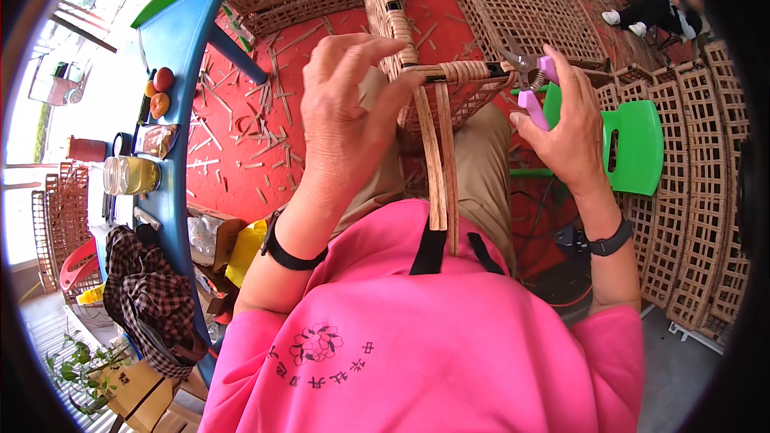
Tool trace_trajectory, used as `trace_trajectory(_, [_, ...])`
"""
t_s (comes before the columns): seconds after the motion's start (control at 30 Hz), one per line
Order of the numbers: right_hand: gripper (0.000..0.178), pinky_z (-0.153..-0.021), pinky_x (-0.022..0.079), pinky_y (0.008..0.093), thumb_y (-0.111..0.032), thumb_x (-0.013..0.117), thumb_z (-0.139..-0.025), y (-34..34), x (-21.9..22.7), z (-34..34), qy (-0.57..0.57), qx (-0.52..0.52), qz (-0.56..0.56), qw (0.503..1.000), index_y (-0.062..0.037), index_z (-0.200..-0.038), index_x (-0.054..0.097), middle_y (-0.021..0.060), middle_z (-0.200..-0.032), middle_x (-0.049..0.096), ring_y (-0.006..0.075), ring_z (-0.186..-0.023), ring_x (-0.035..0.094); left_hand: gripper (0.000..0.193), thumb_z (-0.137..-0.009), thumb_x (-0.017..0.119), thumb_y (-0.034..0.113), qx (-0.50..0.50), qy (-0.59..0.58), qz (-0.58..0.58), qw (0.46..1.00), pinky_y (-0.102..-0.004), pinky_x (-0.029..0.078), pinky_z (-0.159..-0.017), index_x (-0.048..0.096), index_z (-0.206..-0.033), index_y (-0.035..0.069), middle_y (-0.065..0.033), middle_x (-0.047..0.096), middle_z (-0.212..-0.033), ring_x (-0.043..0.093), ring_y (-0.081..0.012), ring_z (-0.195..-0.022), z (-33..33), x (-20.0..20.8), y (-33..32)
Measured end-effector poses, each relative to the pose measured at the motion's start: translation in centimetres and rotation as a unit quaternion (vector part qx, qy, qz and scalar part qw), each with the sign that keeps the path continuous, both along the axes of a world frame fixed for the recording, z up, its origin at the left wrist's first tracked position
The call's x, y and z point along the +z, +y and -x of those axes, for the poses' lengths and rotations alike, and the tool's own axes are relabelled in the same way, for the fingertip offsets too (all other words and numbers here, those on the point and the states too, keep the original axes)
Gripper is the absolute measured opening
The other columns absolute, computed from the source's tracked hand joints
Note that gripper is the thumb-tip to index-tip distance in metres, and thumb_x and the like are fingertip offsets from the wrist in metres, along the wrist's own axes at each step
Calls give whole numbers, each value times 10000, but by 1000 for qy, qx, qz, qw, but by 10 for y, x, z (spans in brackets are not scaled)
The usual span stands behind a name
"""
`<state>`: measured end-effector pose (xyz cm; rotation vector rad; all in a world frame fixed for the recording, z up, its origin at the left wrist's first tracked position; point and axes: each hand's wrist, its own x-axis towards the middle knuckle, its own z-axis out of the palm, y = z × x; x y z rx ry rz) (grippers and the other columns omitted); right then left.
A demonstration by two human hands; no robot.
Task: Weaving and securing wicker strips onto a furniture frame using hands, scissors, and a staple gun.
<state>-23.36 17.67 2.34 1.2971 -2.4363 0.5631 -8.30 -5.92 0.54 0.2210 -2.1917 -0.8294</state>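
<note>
Between my knees stands a woven wicker frame [465,72], its black bar partly wrapped with tan strips. Two loose flat strips [433,164] hang from that bar down over my lap. My left hand [341,104] is at the frame's left corner, thumb and forefinger spread apart, the thumb close to or touching the bar. My right hand [569,124] grips pruning shears [529,103] with pink-purple handles. Their handles are spread and the metal blades stand apart, just beyond the right end of the bar.
A blue table [180,96] at left carries fruit, a glass jar [132,176] of yellowish liquid and a checked cloth [152,297]. Strip scraps litter the red floor [257,128]. A green chair [638,148] and stacked woven panels [698,192] stand right. Another person [658,16] sits far right.
</note>
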Motion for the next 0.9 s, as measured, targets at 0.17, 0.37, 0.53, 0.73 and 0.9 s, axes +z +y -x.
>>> trace_trajectory(0.17, [753, -1022, 446, 410, -297, 825, -759, 27, -43, 5, -175, -57, 152, 971, 20, -1360, 501, 178, -1227, 603, 306, -1156, 587, 580, -729, 813, 148, -76, -51, 62, 994, -419, 443, -1028, 617, -1269, 69, -131, 596, -1258, 549, -325, -1221, 1, 10, 15])
trace_trajectory(0.37, [469, -822, 480, 312, -388, 757, -841, 77, -142, 47, -552, -216, 304, 746, -59, -1161, 663, 40, -1028, 662, 151, -966, 606, 663, -734, 645, 74, -197, -174, 55, 963, -457, 340, -1091, 491, -1378, 54, -157, 553, -1342, 497, -353, -1278, -2, 21, 0])
trace_trajectory(0.53, [678, -718, 489, 334, -495, 778, -762, 110, -205, 98, -475, -301, 236, 793, 24, -1174, 633, 94, -972, 689, 183, -813, 635, 470, -767, 660, 84, -119, -139, 228, 956, -460, 357, -1079, 635, -1235, 58, -115, 632, -1243, 561, -302, -1193, 15, 12, 13])
trace_trajectory(0.73, [986, -925, 497, 416, -583, 781, -693, 122, -241, 162, -407, -412, 131, 805, 89, -1345, 471, 264, -1234, 631, 370, -1097, 648, 163, -777, 763, 92, -104, -70, 200, 972, -422, 398, -1018, 765, -938, 62, -51, 740, -948, 668, -221, -988, 41, 14, 13])
trace_trajectory(0.9, [1006, -953, 487, 424, -661, 778, -694, 138, -288, 209, -333, -414, 109, 840, 47, -1356, 511, 250, -1228, 642, 335, -1136, 640, 142, -778, 750, 135, -178, -140, 119, 967, -441, 382, -1058, 774, -896, 60, -64, 733, -890, 651, -241, -964, 55, 18, -10])
